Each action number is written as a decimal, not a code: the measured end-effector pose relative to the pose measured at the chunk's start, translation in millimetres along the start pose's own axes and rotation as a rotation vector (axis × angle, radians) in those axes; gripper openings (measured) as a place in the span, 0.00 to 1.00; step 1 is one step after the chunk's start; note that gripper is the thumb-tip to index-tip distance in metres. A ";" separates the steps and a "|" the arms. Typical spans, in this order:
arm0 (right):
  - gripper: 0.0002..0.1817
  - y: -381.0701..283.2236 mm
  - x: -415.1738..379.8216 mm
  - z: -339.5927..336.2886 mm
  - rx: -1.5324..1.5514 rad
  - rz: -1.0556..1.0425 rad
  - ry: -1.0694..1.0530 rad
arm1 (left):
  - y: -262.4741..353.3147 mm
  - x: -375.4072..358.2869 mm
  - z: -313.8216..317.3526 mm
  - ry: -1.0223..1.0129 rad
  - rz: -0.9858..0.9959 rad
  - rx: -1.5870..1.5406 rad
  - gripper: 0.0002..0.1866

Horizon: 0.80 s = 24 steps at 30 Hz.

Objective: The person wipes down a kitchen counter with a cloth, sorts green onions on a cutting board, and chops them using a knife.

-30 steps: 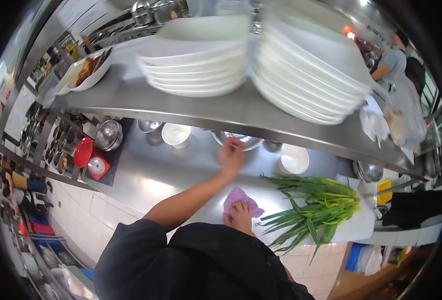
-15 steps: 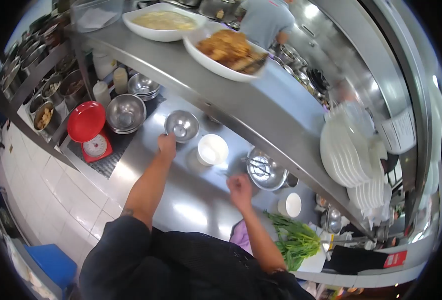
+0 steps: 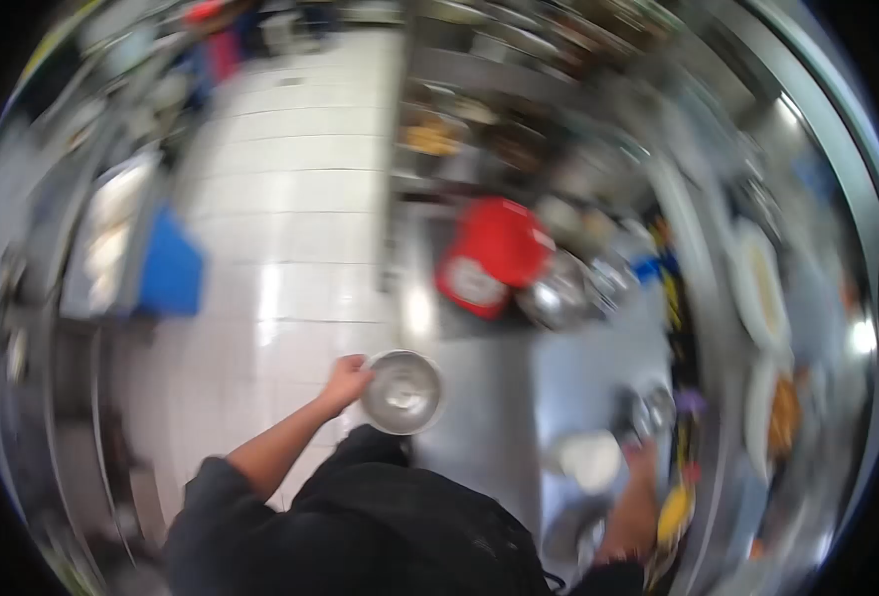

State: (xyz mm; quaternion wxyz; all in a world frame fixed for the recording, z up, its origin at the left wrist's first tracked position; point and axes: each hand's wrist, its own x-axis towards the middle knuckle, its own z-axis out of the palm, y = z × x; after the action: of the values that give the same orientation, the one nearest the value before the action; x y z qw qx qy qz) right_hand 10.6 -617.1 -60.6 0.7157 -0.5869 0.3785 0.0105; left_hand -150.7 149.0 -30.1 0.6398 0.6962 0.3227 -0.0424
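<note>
My left hand (image 3: 347, 383) grips the rim of a steel mixing bowl (image 3: 402, 392), held out in front of my body at the counter's edge. The bowl is tipped so that I look into it, and its inside is bright and smeared. On the other side, my right hand (image 3: 641, 459) reaches over the steel counter (image 3: 479, 417). It is blurred, right beside a white tub (image 3: 590, 460) and close below small shiny metal containers (image 3: 650, 409); I cannot tell whether it holds anything.
A red kitchen scale (image 3: 479, 283) with a red pan (image 3: 507, 238) stands on the counter, with steel bowls (image 3: 556, 293) beside it. White dishes of food (image 3: 762, 288) line the shelf at right. Tiled floor (image 3: 280, 248) lies left, beyond it a blue bin (image 3: 171, 266).
The view has swung left toward the aisle. My left hand has lifted the steel bowl off the counter and brought it closer to my body. My right hand has reached farther across the counter.
</note>
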 end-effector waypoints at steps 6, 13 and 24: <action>0.09 -36.1 -50.1 77.9 0.011 -0.314 0.233 | -127.5 0.2 -99.8 0.211 -0.379 -0.466 0.06; 0.11 4.9 -246.3 181.5 0.118 -0.504 0.066 | -429.4 -143.0 -221.6 0.971 -0.503 -0.080 0.20; 0.14 301.6 -497.0 240.6 -0.177 -0.189 -0.561 | -445.0 -224.6 -362.8 1.100 -0.378 -0.510 0.11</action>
State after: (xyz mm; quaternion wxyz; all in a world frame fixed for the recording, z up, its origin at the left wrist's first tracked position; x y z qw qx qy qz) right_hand -355.0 -105.9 -30.2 0.7363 -0.6536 0.1073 0.1385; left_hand -680.2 381.3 -244.0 0.5075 0.3730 0.7216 0.2873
